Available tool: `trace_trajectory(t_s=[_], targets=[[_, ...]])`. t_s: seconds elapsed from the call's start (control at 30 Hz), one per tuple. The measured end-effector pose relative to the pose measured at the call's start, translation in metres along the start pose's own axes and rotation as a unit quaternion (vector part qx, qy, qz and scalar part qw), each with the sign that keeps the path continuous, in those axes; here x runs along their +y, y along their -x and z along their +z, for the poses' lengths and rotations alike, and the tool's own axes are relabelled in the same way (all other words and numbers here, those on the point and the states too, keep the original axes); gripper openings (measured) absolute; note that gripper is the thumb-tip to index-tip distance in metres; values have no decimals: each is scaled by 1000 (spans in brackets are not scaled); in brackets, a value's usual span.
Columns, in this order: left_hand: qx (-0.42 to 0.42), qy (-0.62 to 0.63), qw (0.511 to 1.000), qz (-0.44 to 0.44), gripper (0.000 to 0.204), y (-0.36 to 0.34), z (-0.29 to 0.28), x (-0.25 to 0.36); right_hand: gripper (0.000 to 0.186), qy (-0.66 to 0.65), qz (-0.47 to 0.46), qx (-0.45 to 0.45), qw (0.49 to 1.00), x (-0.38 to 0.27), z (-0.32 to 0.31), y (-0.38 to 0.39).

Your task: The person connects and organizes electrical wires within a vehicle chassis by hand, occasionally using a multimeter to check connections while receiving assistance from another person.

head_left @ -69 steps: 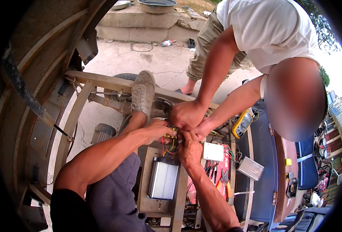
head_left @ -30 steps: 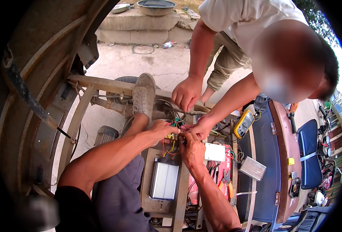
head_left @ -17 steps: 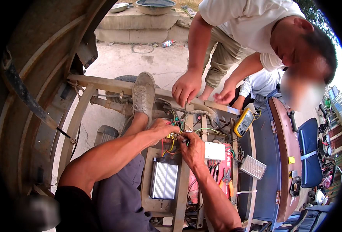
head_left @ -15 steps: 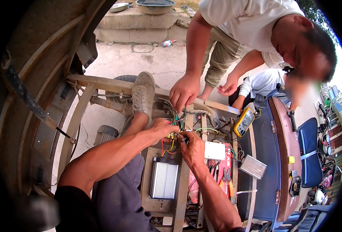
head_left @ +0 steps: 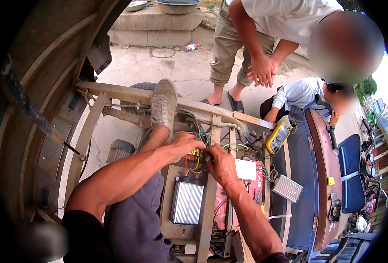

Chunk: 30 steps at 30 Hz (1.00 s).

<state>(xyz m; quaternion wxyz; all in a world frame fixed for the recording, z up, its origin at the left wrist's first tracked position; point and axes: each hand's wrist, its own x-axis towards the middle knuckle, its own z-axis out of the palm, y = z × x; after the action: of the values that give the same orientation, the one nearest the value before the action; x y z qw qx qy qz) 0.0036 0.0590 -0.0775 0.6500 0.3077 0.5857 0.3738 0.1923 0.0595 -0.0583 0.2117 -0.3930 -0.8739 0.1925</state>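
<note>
My left hand (head_left: 186,144) is closed in a pinch at a bundle of thin coloured wires (head_left: 202,136) on the metal frame. Close beside it, my right hand (head_left: 222,164) is curled shut at the same wiring; what its fingers grip is hidden. Yellow and red leads (head_left: 197,165) run from under my hands to a silver finned controller box (head_left: 188,202). To the right of my right hand lie a white box (head_left: 245,170), a red battery (head_left: 256,182) and pliers (head_left: 258,197), partly covered by my right forearm.
A yellow multimeter (head_left: 277,137) leans on the frame (head_left: 189,103). Another finned box (head_left: 287,188) sits near a blue panel (head_left: 295,201). My shoe (head_left: 163,105) rests across the frame. One person stands opposite with hands together (head_left: 263,71); another crouches at right (head_left: 301,96).
The standing person has pulled a hand back from the wires and brought both hands together. My right hand has shifted slightly, its forearm now covering more of the pliers. My left hand barely moved.
</note>
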Motion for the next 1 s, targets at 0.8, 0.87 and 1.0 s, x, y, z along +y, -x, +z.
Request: trace_trajectory(t_s=[0.8, 0.87, 1.0], targets=[[-18, 20, 1000, -12, 15, -2, -5, 0, 17, -17, 7, 36, 999, -6, 2, 1], [-14, 15, 1000, -12, 16, 0, -2, 2, 17, -18, -1, 31, 999, -2, -1, 2], [-19, 15, 999, -26, 16, -1, -5, -2, 15, 23, -9, 2, 1000, -4, -1, -1]])
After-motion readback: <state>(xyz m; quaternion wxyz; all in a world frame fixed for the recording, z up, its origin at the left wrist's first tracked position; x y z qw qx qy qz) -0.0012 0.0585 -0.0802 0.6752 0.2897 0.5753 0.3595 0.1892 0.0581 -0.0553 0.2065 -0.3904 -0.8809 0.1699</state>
